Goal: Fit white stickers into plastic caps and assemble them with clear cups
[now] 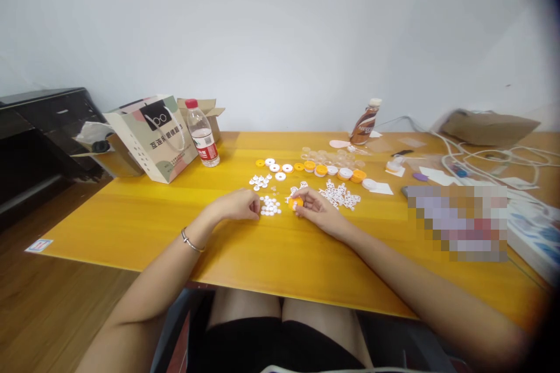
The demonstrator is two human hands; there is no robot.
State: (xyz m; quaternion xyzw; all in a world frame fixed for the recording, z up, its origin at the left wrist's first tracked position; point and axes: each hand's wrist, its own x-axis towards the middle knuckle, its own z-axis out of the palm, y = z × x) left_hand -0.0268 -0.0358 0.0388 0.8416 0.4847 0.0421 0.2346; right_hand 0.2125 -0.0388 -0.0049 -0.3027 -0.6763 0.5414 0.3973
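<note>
My right hand pinches a small orange round piece with white on its face, just above the table. Curled fingers close my left hand, which rests at the left edge of a group of small white discs; whatever its fingertips may hold is hidden. White pronged pieces lie beyond the discs. Flat white cut-out pieces are heaped beside my right hand, and more lie partly behind it. Farther back runs a row of orange and white round cases, with clear round covers behind.
A paper bag and a red-capped water bottle stand at the back left. A brown drink bottle stands near the wall. White cables, a power strip and a blurred-out flat object occupy the right side.
</note>
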